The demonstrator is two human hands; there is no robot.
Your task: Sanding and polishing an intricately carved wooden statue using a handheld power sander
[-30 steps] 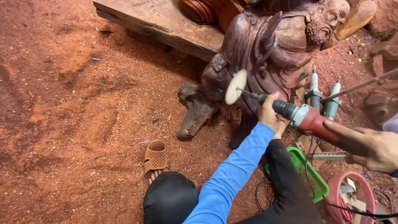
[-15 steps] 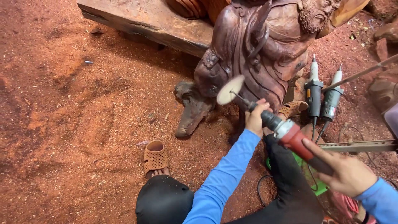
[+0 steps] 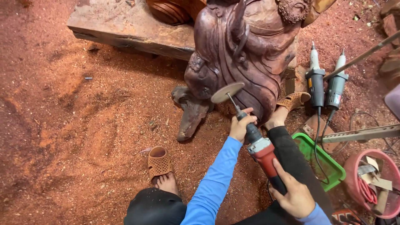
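Observation:
A tall dark reddish-brown carved wooden statue (image 3: 246, 54) of a robed figure stands on the sawdust floor. I hold a red and grey die grinder (image 3: 260, 150) with a round sanding disc (image 3: 227, 92) on a long shaft, the disc close to the statue's lower robe folds. My left hand (image 3: 241, 125) grips the grinder's black neck near the shaft. My right hand (image 3: 293, 193) wraps the red rear handle. Both sleeves are blue.
A thick wooden slab (image 3: 133, 29) lies behind the statue. Two more grinders (image 3: 325, 85) rest at right with cables, beside a green tray (image 3: 323, 160) and a pink basket (image 3: 375, 183) of sandpaper. My feet wear brown sandals (image 3: 160, 162). A metal bar (image 3: 362, 133) lies at right.
My view has shifted closer to the statue. My right hand has moved in from the right to the grinder's rear handle, and the disc has swung down toward the lower robe.

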